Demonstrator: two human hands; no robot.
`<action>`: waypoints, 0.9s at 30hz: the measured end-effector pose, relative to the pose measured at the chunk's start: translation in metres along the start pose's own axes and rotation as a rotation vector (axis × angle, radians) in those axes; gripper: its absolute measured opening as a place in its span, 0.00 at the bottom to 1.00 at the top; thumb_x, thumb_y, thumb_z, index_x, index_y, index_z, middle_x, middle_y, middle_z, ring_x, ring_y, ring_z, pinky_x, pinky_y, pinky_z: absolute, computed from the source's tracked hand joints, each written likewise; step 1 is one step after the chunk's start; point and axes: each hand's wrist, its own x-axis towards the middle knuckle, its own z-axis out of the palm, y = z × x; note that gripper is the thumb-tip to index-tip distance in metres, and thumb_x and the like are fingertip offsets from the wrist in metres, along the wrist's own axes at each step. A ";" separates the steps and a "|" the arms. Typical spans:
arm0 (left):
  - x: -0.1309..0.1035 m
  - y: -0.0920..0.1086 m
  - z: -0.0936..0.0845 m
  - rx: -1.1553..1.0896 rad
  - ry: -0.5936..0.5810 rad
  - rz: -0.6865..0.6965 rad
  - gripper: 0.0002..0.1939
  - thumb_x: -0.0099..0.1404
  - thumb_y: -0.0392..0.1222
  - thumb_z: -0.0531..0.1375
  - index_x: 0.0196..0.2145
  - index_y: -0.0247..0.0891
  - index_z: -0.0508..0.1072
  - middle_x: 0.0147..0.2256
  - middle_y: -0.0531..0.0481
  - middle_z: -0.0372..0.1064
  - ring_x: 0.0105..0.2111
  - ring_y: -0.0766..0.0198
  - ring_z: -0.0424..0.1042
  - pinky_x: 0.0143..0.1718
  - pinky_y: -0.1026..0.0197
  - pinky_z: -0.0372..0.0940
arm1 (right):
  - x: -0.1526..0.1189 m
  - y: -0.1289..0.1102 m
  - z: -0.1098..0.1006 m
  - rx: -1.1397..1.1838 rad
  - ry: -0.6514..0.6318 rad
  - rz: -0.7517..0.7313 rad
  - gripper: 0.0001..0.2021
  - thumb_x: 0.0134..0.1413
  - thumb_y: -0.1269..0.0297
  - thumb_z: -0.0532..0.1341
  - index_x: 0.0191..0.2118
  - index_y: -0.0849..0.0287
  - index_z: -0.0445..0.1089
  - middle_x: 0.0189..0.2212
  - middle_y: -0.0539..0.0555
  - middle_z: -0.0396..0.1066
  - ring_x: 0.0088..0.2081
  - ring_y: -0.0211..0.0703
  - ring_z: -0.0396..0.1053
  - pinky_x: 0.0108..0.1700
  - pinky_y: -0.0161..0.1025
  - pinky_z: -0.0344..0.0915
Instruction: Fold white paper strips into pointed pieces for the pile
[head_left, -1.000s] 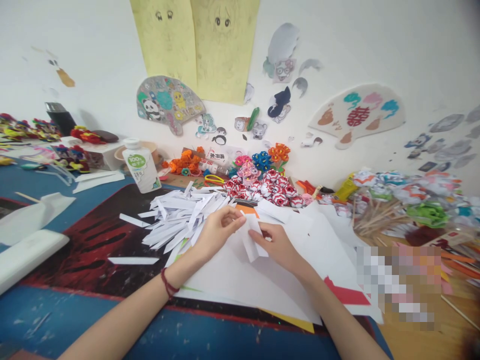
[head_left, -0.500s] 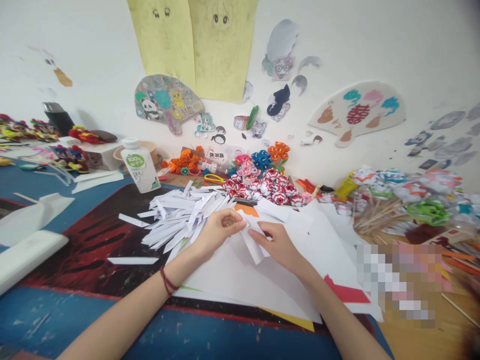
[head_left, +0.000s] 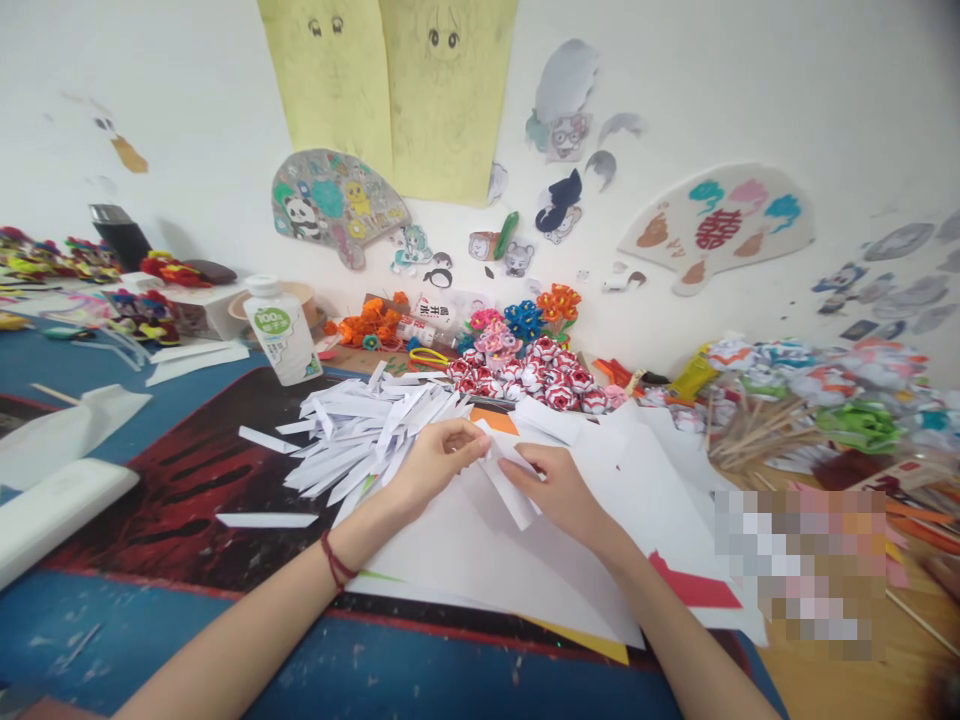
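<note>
Between both hands is a narrow white paper strip [head_left: 510, 492], slanting down to the right over large white sheets [head_left: 480, 565]. My left hand [head_left: 441, 462] pinches its upper end between thumb and fingertips. Lower along the strip, my right hand [head_left: 556, 488] holds its right side, the thumb lying on the paper. Some of the right fingers are hidden behind the strip. Just left of my left hand lies a heap of folded white paper strips [head_left: 352, 430]. One loose strip [head_left: 268, 520] rests apart on the dark mat [head_left: 187, 480].
A white bottle [head_left: 283, 330] stands behind the heap. Red-and-white paper flowers [head_left: 551, 375] and blue flowers [head_left: 523, 318] line the wall. Wooden sticks [head_left: 761, 435] lie at the right, near more paper flowers [head_left: 855, 425]. A white oblong object [head_left: 60, 510] sits at the left.
The lower end of the paper strip now looks narrower and straighter. Both hands stay in nearly the same place, and the view has shifted very slightly.
</note>
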 end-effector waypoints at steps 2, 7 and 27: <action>0.000 0.000 0.000 0.016 -0.001 0.010 0.17 0.59 0.53 0.60 0.28 0.34 0.72 0.26 0.50 0.67 0.27 0.68 0.64 0.26 0.66 0.57 | 0.000 0.000 0.000 0.005 0.000 0.011 0.20 0.58 0.58 0.56 0.20 0.58 0.49 0.19 0.45 0.46 0.23 0.34 0.47 0.26 0.36 0.44; 0.000 0.001 0.001 0.066 -0.008 0.029 0.17 0.58 0.53 0.61 0.28 0.34 0.72 0.26 0.50 0.67 0.26 0.67 0.63 0.26 0.66 0.57 | 0.000 0.000 0.001 0.019 -0.006 0.030 0.22 0.58 0.55 0.56 0.19 0.58 0.47 0.19 0.45 0.45 0.23 0.34 0.46 0.25 0.36 0.43; -0.003 -0.001 0.004 0.249 0.102 0.137 0.12 0.61 0.47 0.59 0.26 0.35 0.70 0.24 0.54 0.65 0.25 0.69 0.61 0.28 0.66 0.56 | -0.001 -0.001 -0.001 0.188 -0.077 0.125 0.20 0.56 0.53 0.57 0.20 0.60 0.58 0.19 0.46 0.48 0.23 0.34 0.47 0.24 0.34 0.45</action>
